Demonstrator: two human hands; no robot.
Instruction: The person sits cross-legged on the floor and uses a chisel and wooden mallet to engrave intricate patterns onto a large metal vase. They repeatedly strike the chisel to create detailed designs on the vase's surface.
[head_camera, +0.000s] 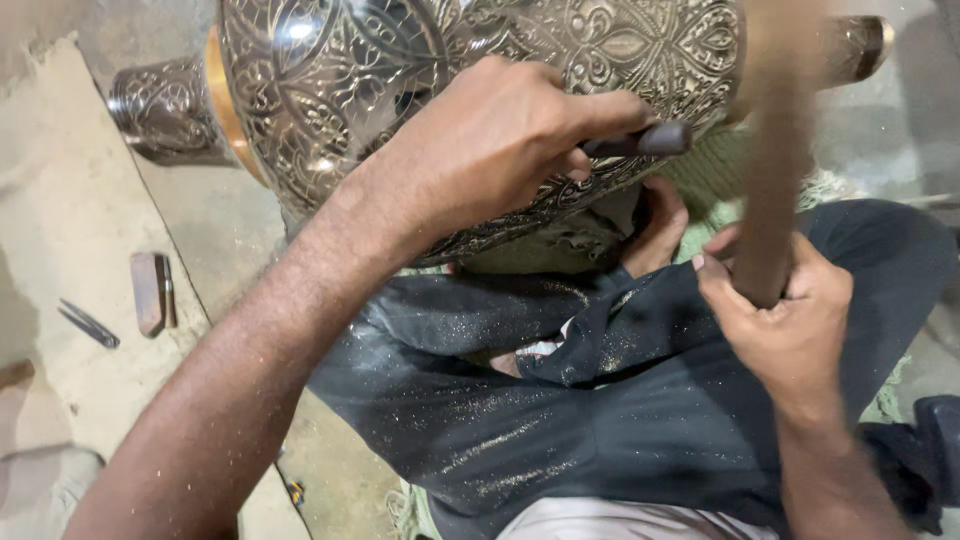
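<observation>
Resting across the person's lap, a large engraved metal vessel (400, 90) lies on its side, its patterned belly turned up toward the camera so the surface is within easy reach. The left hand (500, 140) sits right on that belly, fingers curled tight around a dark chisel (640, 140) whose end points sideways along the metal; the grip looks firm, likely to keep the point from skidding over the raised pattern. The right hand (785, 320) is wrapped closed around a wooden handle (770, 170), thumb pressed along its side; the handle is blurred with motion and its head is out of view. Fine metal dust glitters on the dark trousers (520, 420) below, and a green cloth (715, 175) pads the vessel from underneath. Off to the side on the floor lie a small flat block (150, 292) and a thin metal tool (88, 324), well apart from both hands.
</observation>
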